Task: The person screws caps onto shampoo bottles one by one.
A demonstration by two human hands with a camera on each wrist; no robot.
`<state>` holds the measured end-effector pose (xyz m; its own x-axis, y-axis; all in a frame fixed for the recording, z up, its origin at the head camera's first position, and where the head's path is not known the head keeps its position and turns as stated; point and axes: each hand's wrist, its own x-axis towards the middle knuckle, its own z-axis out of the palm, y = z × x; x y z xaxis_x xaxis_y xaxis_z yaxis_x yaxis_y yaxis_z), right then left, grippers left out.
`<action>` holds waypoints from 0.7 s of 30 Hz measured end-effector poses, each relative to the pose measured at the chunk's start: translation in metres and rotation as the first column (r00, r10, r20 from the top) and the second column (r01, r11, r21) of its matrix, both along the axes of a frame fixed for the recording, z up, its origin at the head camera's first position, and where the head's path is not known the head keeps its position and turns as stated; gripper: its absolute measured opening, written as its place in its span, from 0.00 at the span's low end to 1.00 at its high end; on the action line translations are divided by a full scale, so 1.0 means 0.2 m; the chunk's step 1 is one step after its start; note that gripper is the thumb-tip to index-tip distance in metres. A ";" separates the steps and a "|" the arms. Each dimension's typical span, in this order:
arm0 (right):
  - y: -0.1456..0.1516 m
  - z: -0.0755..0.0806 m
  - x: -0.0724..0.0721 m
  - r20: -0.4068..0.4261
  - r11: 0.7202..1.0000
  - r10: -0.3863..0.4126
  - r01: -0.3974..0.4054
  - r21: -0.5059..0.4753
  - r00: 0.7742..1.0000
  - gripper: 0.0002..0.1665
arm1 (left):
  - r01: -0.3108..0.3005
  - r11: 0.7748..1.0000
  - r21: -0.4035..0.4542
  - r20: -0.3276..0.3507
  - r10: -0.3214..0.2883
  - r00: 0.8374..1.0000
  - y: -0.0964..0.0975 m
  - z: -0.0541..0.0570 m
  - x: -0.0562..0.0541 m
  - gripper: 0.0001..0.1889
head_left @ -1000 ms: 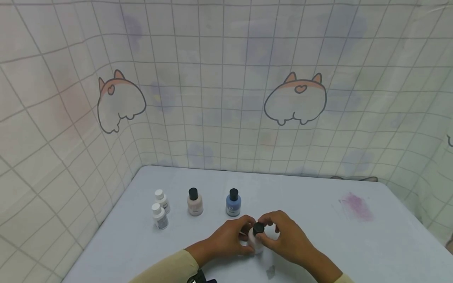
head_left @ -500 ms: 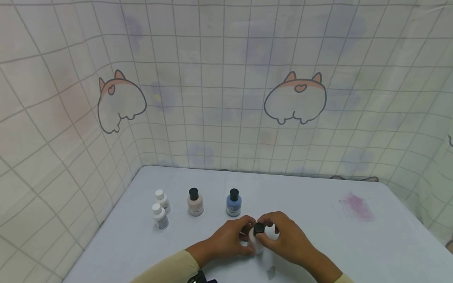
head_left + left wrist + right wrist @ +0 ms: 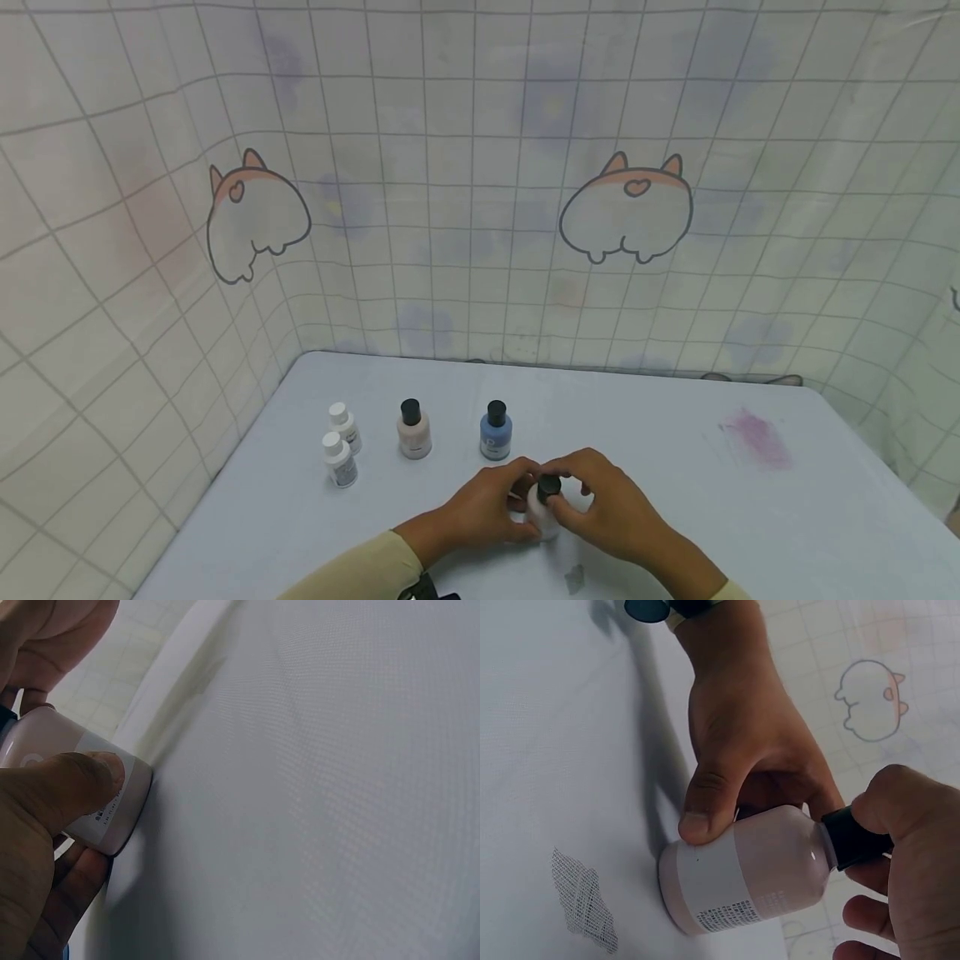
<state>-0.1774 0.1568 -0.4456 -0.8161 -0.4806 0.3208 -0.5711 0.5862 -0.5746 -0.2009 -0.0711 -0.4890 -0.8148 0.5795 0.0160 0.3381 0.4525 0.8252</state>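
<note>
A pale pink bottle point(image 3: 780, 851) with a white label and a black cap point(image 3: 847, 838) stands upright on the table. My left hand point(image 3: 487, 507) grips its body, thumb on the label and fingers round the far side. With thumb and fingers my right hand point(image 3: 611, 504) pinches the cap, which sits on the bottle's neck. In the left wrist view the left thumb lies across the bottle's label point(image 3: 97, 810), and only a sliver of the cap shows at the frame's edge.
Behind the hands stand a blue bottle point(image 3: 495, 435) and another pale pink bottle point(image 3: 414, 433), both black-capped. Two small white bottles point(image 3: 341, 462) are at the left. The white table point(image 3: 675, 433) has a pink stain point(image 3: 757, 437) and a grey patch point(image 3: 574, 577); a patterned curtain point(image 3: 480, 275) hangs behind.
The right hand's fingers shift slightly around the cap. The left hand and the bottle keep their places.
</note>
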 end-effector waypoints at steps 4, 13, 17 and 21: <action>-0.02 0.01 0.00 0.059 0.996 -0.079 0.076 0.054 0.995 0.20 | 0.005 1.000 0.011 0.000 -0.005 1.000 0.00 0.00 0.00 0.36; 0.00 0.02 0.00 0.032 0.999 -0.021 0.020 0.035 0.999 0.27 | 0.006 1.000 0.008 -0.017 -0.006 1.000 0.00 0.00 0.00 0.36; 0.00 0.02 0.00 0.029 1.000 0.010 -0.010 0.004 1.000 0.23 | 0.001 1.000 0.000 -0.009 -0.001 1.000 0.00 0.00 0.00 0.37; -0.01 0.02 0.00 0.077 0.998 -0.054 0.051 0.043 0.996 0.18 | 0.004 1.000 0.011 -0.002 -0.004 1.000 0.00 0.00 0.00 0.36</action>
<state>-0.1775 0.1542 -0.4409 -0.8623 -0.4480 0.2362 -0.4935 0.6382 -0.5909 -0.2015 -0.0708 -0.4891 -0.8125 0.5825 0.0239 0.3413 0.4421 0.8295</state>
